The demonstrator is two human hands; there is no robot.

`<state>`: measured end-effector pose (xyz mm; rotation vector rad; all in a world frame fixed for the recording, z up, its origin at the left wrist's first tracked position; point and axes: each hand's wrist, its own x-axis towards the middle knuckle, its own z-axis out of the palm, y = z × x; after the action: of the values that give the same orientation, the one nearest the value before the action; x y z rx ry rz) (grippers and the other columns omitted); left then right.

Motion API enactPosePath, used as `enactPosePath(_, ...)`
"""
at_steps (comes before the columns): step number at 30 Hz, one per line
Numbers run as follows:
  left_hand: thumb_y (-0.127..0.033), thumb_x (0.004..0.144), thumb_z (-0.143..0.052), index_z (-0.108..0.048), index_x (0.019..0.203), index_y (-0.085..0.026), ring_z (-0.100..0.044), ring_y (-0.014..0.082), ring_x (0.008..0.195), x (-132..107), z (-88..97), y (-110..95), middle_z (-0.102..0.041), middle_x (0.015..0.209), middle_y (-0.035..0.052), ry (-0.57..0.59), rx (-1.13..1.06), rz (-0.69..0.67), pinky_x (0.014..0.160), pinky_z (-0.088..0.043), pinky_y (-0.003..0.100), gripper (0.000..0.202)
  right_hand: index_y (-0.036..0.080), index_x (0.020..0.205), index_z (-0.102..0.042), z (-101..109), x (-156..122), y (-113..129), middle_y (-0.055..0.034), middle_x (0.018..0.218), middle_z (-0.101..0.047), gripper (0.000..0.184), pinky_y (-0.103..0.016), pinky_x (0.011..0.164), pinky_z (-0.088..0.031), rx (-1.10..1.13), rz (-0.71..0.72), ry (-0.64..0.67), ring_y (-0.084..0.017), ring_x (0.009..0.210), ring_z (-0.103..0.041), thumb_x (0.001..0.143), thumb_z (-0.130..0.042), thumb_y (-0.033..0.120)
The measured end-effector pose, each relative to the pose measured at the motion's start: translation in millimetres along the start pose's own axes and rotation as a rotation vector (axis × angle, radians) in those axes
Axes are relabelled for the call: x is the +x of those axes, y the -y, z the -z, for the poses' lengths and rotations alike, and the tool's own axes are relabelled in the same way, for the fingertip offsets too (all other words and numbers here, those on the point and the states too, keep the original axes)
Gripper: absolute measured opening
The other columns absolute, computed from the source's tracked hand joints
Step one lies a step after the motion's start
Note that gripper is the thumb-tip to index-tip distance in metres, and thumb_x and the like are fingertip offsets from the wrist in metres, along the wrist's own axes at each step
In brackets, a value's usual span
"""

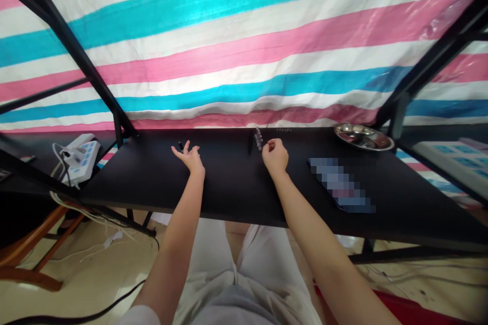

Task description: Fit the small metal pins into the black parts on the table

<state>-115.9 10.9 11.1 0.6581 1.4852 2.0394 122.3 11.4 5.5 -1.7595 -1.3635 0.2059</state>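
My left hand (189,155) rests on the black table (152,177) with its fingers spread and curled upward, holding nothing. A small dark object (180,145) lies just beyond its fingertips. My right hand (274,154) is closed in a loose pinch beside a short row of small pale beads or caps (258,138); whether it grips one I cannot tell. A thin dark stick (250,142) lies to the left of that row.
A round metal dish (363,136) sits at the back right. A flat phone-like slab (340,184) lies right of my right hand. A white power strip (82,155) with cables is off the left edge. A striped tarp hangs behind.
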Motion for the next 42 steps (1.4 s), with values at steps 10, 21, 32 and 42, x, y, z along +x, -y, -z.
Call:
enactPosePath(10, -0.011, 0.075, -0.057, -0.023, 0.138, -0.029, -0.063, 0.0072, 0.061, 21, 0.5, 5, -0.045, 0.131, 0.0125, 0.072, -0.267, 0.27, 0.041, -0.035, 0.014, 0.074, 0.019, 0.082, -0.05, -4, -1, -2, -0.0012, 0.065, -0.056, 0.014, -0.029, 0.064, -0.042, 0.223, 0.151, -0.207, -0.016, 0.06, -0.053, 0.074, -0.043, 0.028)
enactPosePath(21, -0.039, 0.07, -0.066, -0.057, 0.081, -0.01, -0.039, 0.0011, 0.032, -2, -0.7, 0, -0.061, 0.061, 0.0009, 0.267, -0.093, 0.147, 0.033, -0.018, 0.017, 0.033, 0.019, 0.083, -0.051, -5, -19, 9, -0.0006, 0.068, -0.055, 0.014, -0.026, 0.058, -0.044, 0.416, 0.327, -0.165, -0.012, 0.056, -0.051, 0.078, -0.044, 0.03)
enactPosePath(32, -0.032, 0.062, -0.072, -0.064, 0.092, -0.011, -0.045, 0.0023, 0.04, -35, -4.1, -9, -0.069, 0.083, 0.0092, 0.947, 0.035, 0.274, 0.038, -0.027, 0.018, 0.038, 0.02, 0.09, -0.055, -8, -38, 21, -0.0033, 0.074, -0.061, 0.025, -0.026, 0.06, -0.041, 0.274, 0.481, 0.279, -0.014, 0.059, -0.055, 0.086, -0.039, 0.039)
enactPosePath(42, -0.034, 0.068, -0.068, -0.06, 0.099, -0.011, -0.049, 0.0037, 0.042, -38, -3.6, -1, -0.069, 0.09, 0.0135, 1.126, 0.134, 0.222, 0.04, -0.028, 0.018, 0.04, 0.022, 0.068, -0.043, -11, -37, 20, -0.0012, 0.059, -0.051, 0.035, -0.025, 0.054, -0.029, 0.158, 0.511, 0.326, -0.014, 0.053, -0.047, 0.09, -0.026, 0.043)
